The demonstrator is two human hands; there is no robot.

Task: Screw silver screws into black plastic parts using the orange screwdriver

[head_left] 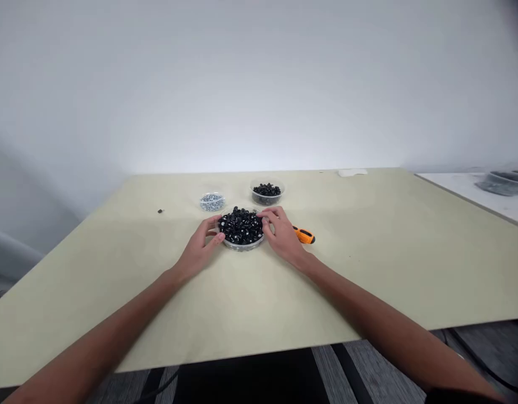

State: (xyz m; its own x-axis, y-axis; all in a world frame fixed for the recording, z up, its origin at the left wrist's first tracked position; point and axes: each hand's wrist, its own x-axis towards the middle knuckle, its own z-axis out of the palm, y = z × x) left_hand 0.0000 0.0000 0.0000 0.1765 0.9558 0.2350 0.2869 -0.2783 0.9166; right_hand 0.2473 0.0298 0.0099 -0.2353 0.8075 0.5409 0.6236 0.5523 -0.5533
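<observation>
A clear round plastic container (243, 246) sits on the table, heaped with small shiny black parts (242, 224). My left hand (202, 244) holds its left side, thumb in front and fingers around the rim. On the opposite side my right hand (282, 231) grips the right rim, its fingertips at the edge of the heap. Just beyond the right hand lies an orange and black handle (304, 234), perhaps of a screwdriver; its other end is hidden behind the hand.
Behind stand a small clear tub of silvery pieces (212, 202) and a clear bowl of black pieces (267, 191). One dark piece (160, 211) lies left on the table (389, 258). A white object (352, 172) rests at the back edge. Blurred containers (503, 182) stand far right.
</observation>
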